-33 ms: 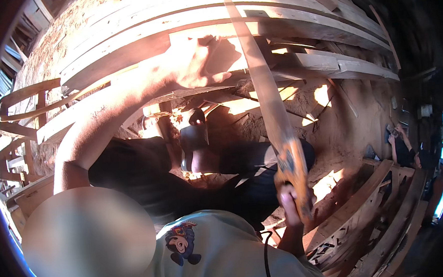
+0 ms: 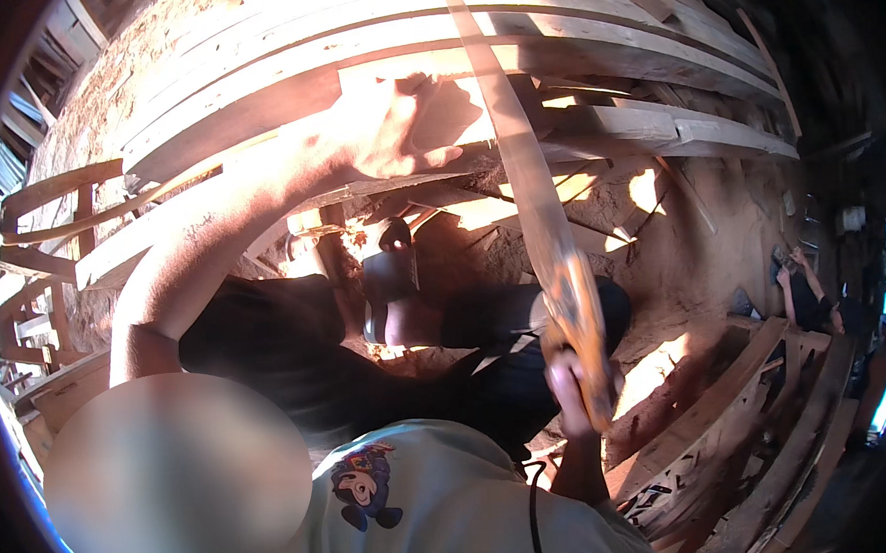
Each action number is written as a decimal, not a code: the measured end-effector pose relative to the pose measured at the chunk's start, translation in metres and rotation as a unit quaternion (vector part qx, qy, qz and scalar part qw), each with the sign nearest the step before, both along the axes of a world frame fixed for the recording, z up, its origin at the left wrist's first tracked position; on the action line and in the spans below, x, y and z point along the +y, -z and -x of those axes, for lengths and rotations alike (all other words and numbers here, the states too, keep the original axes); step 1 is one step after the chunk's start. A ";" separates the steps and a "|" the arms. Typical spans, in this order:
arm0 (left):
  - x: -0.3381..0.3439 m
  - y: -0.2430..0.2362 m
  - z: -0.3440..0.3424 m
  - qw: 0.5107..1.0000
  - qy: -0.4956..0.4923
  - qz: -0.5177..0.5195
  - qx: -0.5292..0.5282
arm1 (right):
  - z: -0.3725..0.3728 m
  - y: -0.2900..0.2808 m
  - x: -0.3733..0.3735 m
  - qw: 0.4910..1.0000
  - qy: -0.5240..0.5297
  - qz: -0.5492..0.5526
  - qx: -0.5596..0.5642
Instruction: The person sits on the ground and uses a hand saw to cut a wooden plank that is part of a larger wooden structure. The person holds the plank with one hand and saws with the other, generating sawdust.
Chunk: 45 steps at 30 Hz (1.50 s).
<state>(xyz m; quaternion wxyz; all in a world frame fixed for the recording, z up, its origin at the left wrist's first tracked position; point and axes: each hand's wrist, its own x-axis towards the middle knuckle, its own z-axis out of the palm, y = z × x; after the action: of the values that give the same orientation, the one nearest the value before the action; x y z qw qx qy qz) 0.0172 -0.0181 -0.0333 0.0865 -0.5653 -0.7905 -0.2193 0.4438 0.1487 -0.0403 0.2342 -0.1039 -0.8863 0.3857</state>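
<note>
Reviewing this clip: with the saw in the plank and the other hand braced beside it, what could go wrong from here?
1. The left hand presses on the pale curved wooden plank close beside the long hand saw; a jumping blade might cut it.
2. The right hand grips the saw's orange handle above the person's dark-trousered legs; a slip could swing the blade towards them.

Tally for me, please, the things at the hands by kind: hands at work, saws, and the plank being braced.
Hands at work: 2, the left hand pressed flat on the plank and the right hand gripping the saw handle
Handsaws: 1, the handsaw, blade running up across the plank
Braced planks: 1, the long wooden plank
Total: 4
</note>
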 end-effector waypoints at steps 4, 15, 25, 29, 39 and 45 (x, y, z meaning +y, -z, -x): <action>0.012 -0.031 -0.004 0.987 -0.059 0.122 -0.089 | 0.091 -0.017 -0.007 0.988 -0.036 -0.144 0.047; -0.002 -0.017 -0.004 0.992 -0.109 0.061 0.001 | -0.013 -0.005 -0.009 0.998 0.041 0.040 -0.013; -0.003 -0.015 0.017 0.981 -0.107 0.149 0.068 | 0.040 -0.008 0.014 0.996 -0.003 -0.085 0.007; -0.005 -0.035 -0.003 0.971 -0.152 0.177 -0.055 | -0.026 0.032 0.018 0.985 -0.079 -0.142 0.052; 0.000 -0.023 0.008 0.983 -0.131 0.130 0.004 | 0.003 0.006 -0.006 0.973 0.071 0.219 -0.021; -0.011 -0.016 0.004 0.987 -0.144 0.074 0.021 | -0.055 0.007 0.022 0.995 -0.029 -0.095 -0.023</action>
<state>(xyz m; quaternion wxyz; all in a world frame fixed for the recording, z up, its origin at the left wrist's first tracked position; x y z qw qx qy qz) 0.0135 -0.0291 -0.0172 0.0918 -0.4551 -0.8755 -0.1339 0.4987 0.1704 -0.0470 0.2116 -0.0640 -0.9267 0.3038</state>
